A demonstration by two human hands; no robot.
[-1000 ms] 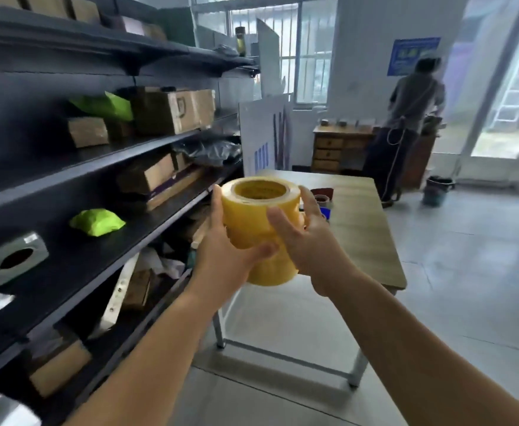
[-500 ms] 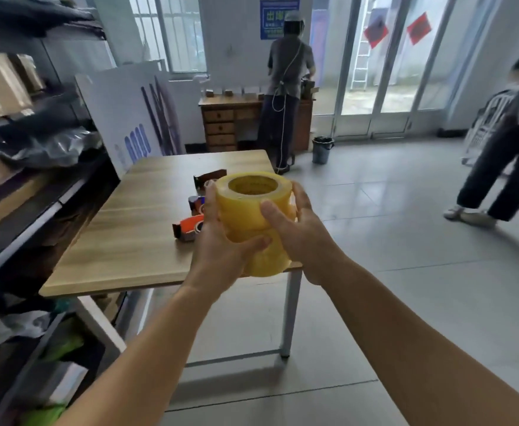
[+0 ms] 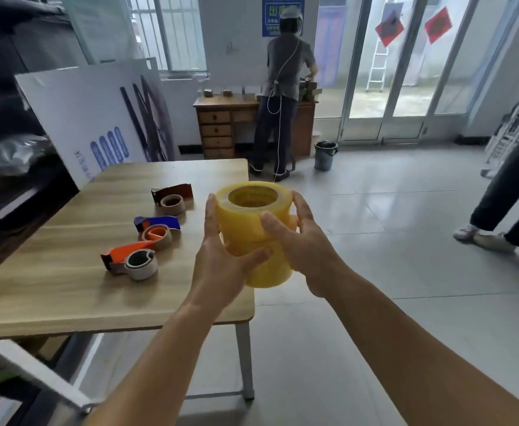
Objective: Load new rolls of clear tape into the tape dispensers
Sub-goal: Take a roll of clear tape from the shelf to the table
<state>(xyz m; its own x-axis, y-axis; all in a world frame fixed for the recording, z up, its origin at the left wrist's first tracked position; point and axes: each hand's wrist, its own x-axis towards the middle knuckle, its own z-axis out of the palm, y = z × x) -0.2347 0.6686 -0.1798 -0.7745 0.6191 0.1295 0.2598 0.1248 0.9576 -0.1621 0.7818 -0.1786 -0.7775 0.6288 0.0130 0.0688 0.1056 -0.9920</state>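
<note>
**Stack of yellow tape rolls held upright over the desk's corner**

Both hands clasp a stack of tape rolls [image 3: 253, 232], translucent yellow, glossy, with a hollow core showing printed lettering inside its top opening. The stack stands upright: its long axis runs vertically, the open core facing up toward the camera. The left hand [image 3: 221, 262] wraps the lower part from the left, thumb across the front; the right hand [image 3: 306, 241] presses the upper part from the right, thumb on the front face. Each grip is closed on the stack. To the left of the grip, on the wooden desk [image 3: 52, 290], lie three tape dispensers: orange [image 3: 129, 259] nearest, blue [image 3: 157, 227] beyond it, dark red [image 3: 172, 195] farthest.
</note>
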